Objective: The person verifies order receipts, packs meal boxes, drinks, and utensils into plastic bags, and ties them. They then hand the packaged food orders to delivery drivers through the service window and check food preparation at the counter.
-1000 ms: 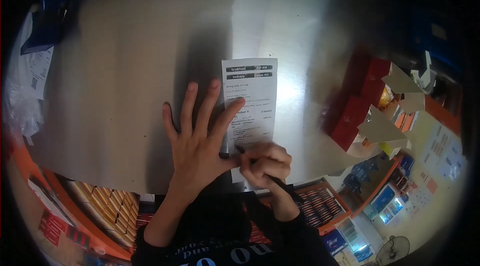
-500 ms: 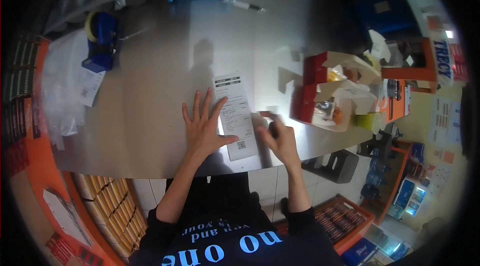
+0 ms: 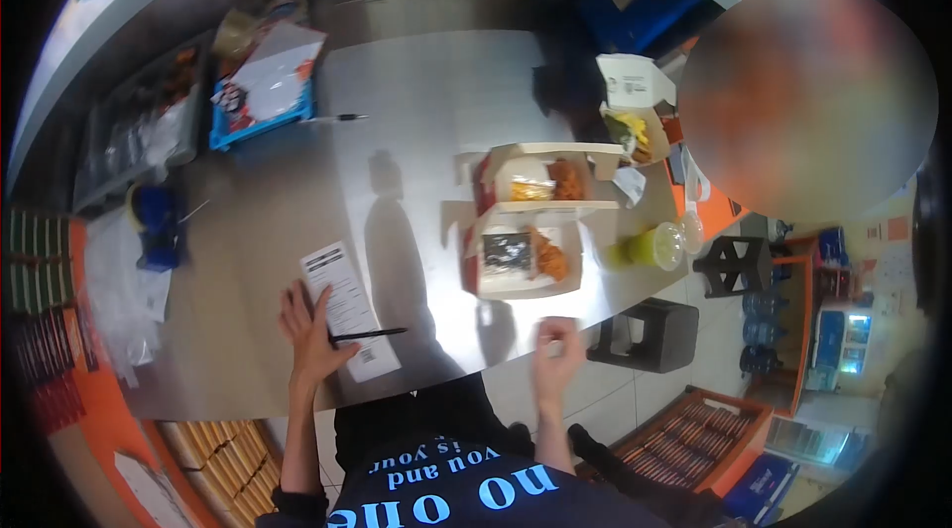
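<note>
Pinning the receipt [image 3: 344, 292] flat by the near edge of the bench [image 3: 248, 231] works best with the left hand [image 3: 313, 350] splayed like this, gripping nothing; pen [image 3: 372, 335] lies across it. Right hand [image 3: 558, 350] is loosely curled, can't tell if empty.

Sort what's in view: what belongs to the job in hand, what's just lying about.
Likely in the job:
receipt, partly under the left hand
black pen across it
possibly open food boxes

Likely lying about:
tape dispenser
blue basket
second pen
</note>
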